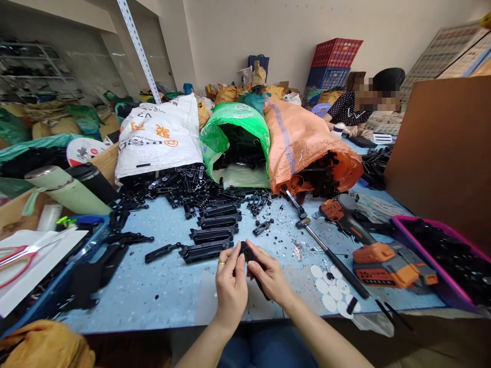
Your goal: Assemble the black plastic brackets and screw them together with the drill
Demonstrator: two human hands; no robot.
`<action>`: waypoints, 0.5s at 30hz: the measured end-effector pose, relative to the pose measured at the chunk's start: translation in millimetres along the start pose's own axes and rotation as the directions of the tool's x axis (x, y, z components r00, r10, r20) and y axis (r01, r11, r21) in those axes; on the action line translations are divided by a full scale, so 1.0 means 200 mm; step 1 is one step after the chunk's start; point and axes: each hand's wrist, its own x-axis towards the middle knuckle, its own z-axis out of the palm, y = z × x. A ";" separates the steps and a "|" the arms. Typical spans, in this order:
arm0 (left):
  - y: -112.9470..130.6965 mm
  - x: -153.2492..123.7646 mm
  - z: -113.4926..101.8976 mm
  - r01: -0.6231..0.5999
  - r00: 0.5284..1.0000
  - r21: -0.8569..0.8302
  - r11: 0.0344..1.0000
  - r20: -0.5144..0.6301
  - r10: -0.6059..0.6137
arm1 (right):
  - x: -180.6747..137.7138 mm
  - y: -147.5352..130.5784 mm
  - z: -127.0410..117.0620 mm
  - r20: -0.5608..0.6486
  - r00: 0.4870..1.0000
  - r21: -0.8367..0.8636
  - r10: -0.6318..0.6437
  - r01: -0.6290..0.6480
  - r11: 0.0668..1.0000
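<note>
From afar, my left hand [230,289] and right hand [271,277] grip a black part [250,254], likely for steadiness; black pieces [213,234] lie lined up, seemingly for reach.

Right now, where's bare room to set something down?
Front left of the table, between the flat black piece and the pale patch by your left hand, barring one black speck. Crowded: by the white sack and around the drill.

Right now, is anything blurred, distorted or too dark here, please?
Head view: the back-left shelf looks soft and dim; head view: the perforated post leans, probably wide-lens distortion; head view: the green bag is dark inside; head view: the hands look fairly sharp, the black part held shows little detail.
</note>
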 end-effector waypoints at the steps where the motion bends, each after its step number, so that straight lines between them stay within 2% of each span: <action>1: 0.00 0.00 0.00 -0.029 1.000 -0.003 1.000 0.011 0.029 | -0.02 0.00 0.02 -0.012 1.000 -0.014 -0.015 0.015 1.000; 4: -0.05 0.00 -0.02 -0.047 0.992 0.006 0.999 0.119 0.046 | -0.04 0.01 0.04 0.015 1.000 -0.107 -0.022 0.024 0.994; 7: -0.13 -0.06 -0.02 0.124 0.981 0.058 0.991 0.142 -0.131 | 0.01 0.02 -0.03 0.193 0.981 -0.301 0.015 0.044 0.953; 9: -0.17 -0.11 -0.02 0.198 0.968 0.170 0.965 0.120 -0.220 | 0.11 0.03 -0.15 0.270 0.959 -0.504 0.082 0.068 0.861; 10: -0.19 -0.13 -0.03 0.171 0.971 0.258 0.951 0.121 -0.208 | 0.18 0.04 -0.22 0.235 0.963 -0.629 0.132 0.047 0.776; 11: -0.20 -0.15 -0.03 0.088 0.976 0.354 0.931 0.155 -0.151 | 0.26 0.04 -0.31 0.145 0.974 -0.737 0.173 -0.010 0.676; 12: -0.20 -0.15 -0.04 -0.046 0.969 0.432 0.901 0.238 -0.064 | 0.34 0.05 -0.41 0.003 0.980 -0.836 0.201 -0.108 0.538; 13: -0.20 -0.15 -0.05 -0.209 0.932 0.468 0.859 0.362 0.030 | 0.42 0.06 -0.51 -0.139 0.968 -0.912 0.207 -0.207 0.354; 15: -0.18 -0.12 -0.06 -0.488 0.774 0.427 0.761 0.615 0.151 | 0.57 0.07 -0.70 -0.259 0.944 -0.919 0.206 -0.307 0.249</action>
